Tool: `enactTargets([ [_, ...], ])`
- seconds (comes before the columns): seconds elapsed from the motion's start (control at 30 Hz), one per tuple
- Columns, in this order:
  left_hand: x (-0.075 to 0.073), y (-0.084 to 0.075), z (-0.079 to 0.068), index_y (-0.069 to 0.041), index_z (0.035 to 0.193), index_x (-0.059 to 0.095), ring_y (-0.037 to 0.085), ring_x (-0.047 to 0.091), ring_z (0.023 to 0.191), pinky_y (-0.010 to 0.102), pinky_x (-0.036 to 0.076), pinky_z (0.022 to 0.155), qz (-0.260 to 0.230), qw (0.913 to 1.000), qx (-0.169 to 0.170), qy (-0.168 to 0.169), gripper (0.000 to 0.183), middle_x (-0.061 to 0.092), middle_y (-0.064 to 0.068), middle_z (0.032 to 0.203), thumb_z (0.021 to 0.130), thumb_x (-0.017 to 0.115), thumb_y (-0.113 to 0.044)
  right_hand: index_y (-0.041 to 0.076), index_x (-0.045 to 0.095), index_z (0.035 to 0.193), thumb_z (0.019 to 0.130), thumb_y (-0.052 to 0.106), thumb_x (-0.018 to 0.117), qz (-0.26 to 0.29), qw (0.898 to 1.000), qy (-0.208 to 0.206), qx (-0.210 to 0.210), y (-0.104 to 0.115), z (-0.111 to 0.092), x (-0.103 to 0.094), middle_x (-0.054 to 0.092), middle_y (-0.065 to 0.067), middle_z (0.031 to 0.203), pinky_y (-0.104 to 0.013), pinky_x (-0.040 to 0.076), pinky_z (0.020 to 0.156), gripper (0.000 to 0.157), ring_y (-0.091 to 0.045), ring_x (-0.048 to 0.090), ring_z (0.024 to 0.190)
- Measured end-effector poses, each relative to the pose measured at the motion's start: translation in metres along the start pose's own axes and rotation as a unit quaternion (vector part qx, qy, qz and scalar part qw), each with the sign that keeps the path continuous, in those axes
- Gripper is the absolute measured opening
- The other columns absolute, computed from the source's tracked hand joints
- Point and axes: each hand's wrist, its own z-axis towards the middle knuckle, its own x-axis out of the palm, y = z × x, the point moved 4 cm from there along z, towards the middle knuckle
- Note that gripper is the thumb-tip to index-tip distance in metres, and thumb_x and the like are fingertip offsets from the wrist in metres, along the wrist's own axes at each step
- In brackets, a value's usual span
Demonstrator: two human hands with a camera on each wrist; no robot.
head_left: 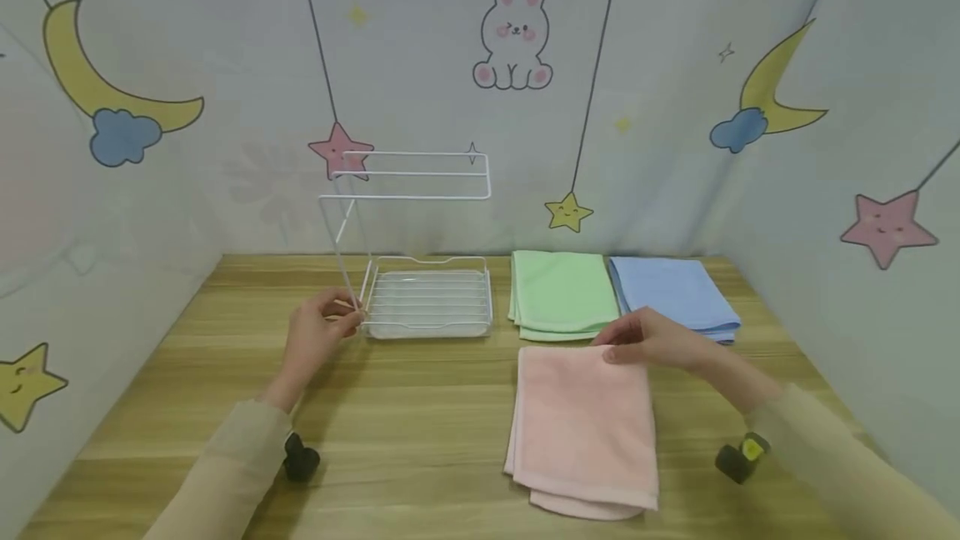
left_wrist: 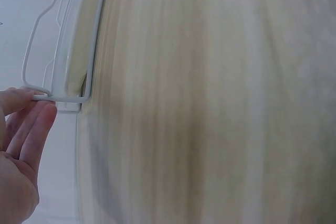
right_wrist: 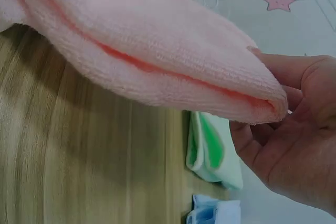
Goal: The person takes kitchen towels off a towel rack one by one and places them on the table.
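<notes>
A white wire rack (head_left: 427, 259) with a tray base and a raised top frame stands at the back of the table. My left hand (head_left: 324, 332) pinches its lower left corner; in the left wrist view the thumb and fingers (left_wrist: 39, 129) close on the wire. A folded pink towel (head_left: 585, 427) hangs from my right hand (head_left: 660, 340), which grips its upper right edge. Seen from the right wrist, the towel's folded layers (right_wrist: 157, 61) lie between thumb and fingers, and the fold's inside shows a deeper pink.
A folded green towel (head_left: 566, 290) lies right of the rack, and a folded blue towel (head_left: 678, 290) lies beside it. Both are on the wooden table (head_left: 375, 432). A patterned curtain (head_left: 420, 98) encloses the back and sides.
</notes>
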Motion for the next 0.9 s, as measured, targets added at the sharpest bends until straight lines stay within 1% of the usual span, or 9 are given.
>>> enactTargets([
  [0.13,0.000,-0.004,0.000,0.009,0.104,0.063,-0.008,0.064,0.074,0.017,0.063,0.066,-0.008,0.9999,0.008,-0.003,0.020,0.071,0.032,0.101,0.088,0.070,0.002,0.001,0.070,0.114,0.095,0.015,0.066,-0.042,0.998,-0.009,-0.038,-0.010,0.006,-0.002,0.073,-0.012,0.104,-0.020,0.057,0.071,0.024,-0.002,0.060,0.079],
  [0.23,-0.001,-0.006,0.000,0.008,0.104,0.064,-0.002,0.067,0.075,0.018,0.063,0.066,-0.010,0.9999,0.009,-0.005,0.019,0.071,0.031,0.100,0.088,0.070,0.001,0.007,0.072,0.112,0.095,0.017,0.066,-0.079,0.995,-0.016,-0.062,-0.014,0.013,-0.004,0.074,-0.012,0.104,-0.021,0.057,0.067,0.021,-0.002,0.060,0.075],
  [0.3,-0.001,-0.006,0.000,0.008,0.104,0.064,0.000,0.068,0.076,0.018,0.063,0.066,-0.007,0.9999,0.006,-0.004,0.019,0.071,0.030,0.101,0.088,0.070,0.001,0.010,0.072,0.112,0.095,0.018,0.066,-0.091,0.993,-0.019,-0.073,-0.017,0.017,-0.004,0.075,-0.009,0.105,-0.022,0.058,0.069,0.019,-0.002,0.061,0.077],
  [0.4,-0.002,-0.014,-0.003,0.011,0.104,0.063,0.000,0.067,0.075,0.019,0.064,0.066,-0.006,1.0000,-0.001,0.000,0.020,0.070,0.033,0.102,0.088,0.070,0.003,0.013,0.073,0.112,0.095,0.020,0.066,-0.100,0.992,-0.022,-0.074,-0.022,0.023,-0.004,0.075,-0.007,0.108,-0.022,0.058,0.072,0.019,-0.003,0.062,0.081],
  [0.5,-0.003,-0.030,-0.009,0.014,0.103,0.062,-0.002,0.066,0.074,0.020,0.064,0.066,-0.006,1.0000,-0.002,0.004,0.019,0.069,0.035,0.101,0.087,0.068,0.006,0.015,0.073,0.112,0.095,0.021,0.066,-0.107,0.991,-0.025,-0.074,-0.026,0.026,-0.004,0.075,-0.005,0.109,-0.021,0.057,0.073,0.019,-0.003,0.061,0.082],
  [0.57,-0.004,-0.039,-0.012,0.016,0.101,0.061,-0.001,0.067,0.073,0.020,0.064,0.065,-0.005,0.9999,0.005,0.008,0.018,0.069,0.037,0.098,0.086,0.068,0.008,0.016,0.073,0.112,0.095,0.022,0.067,-0.109,0.991,-0.027,-0.070,-0.028,0.027,-0.004,0.075,-0.005,0.109,-0.021,0.057,0.073,0.019,-0.003,0.062,0.083],
  [0.63,-0.004,-0.043,-0.014,0.016,0.101,0.060,-0.001,0.067,0.072,0.020,0.064,0.065,-0.003,0.9999,0.010,0.008,0.018,0.069,0.037,0.097,0.086,0.067,0.009,0.017,0.073,0.113,0.094,0.024,0.068,-0.113,0.991,-0.027,-0.063,-0.031,0.028,-0.004,0.075,-0.004,0.110,-0.021,0.056,0.074,0.021,-0.003,0.062,0.084],
  [0.73,-0.004,-0.039,-0.013,0.016,0.100,0.060,-0.001,0.067,0.073,0.020,0.064,0.065,-0.002,0.9999,0.011,0.007,0.017,0.069,0.036,0.097,0.086,0.067,0.009,0.018,0.072,0.116,0.092,0.027,0.071,-0.118,0.991,-0.016,-0.053,-0.035,0.026,-0.003,0.073,-0.004,0.116,-0.018,0.055,0.079,0.026,0.000,0.061,0.092],
  [0.9,-0.001,-0.014,-0.005,0.012,0.103,0.063,-0.008,0.064,0.074,0.018,0.063,0.066,-0.007,1.0000,0.005,-0.002,0.018,0.070,0.034,0.100,0.087,0.069,0.005,0.017,0.067,0.125,0.092,0.026,0.071,-0.121,0.991,0.010,-0.062,-0.038,0.017,-0.003,0.068,-0.007,0.126,-0.016,0.049,0.074,0.035,-0.001,0.054,0.095],
])
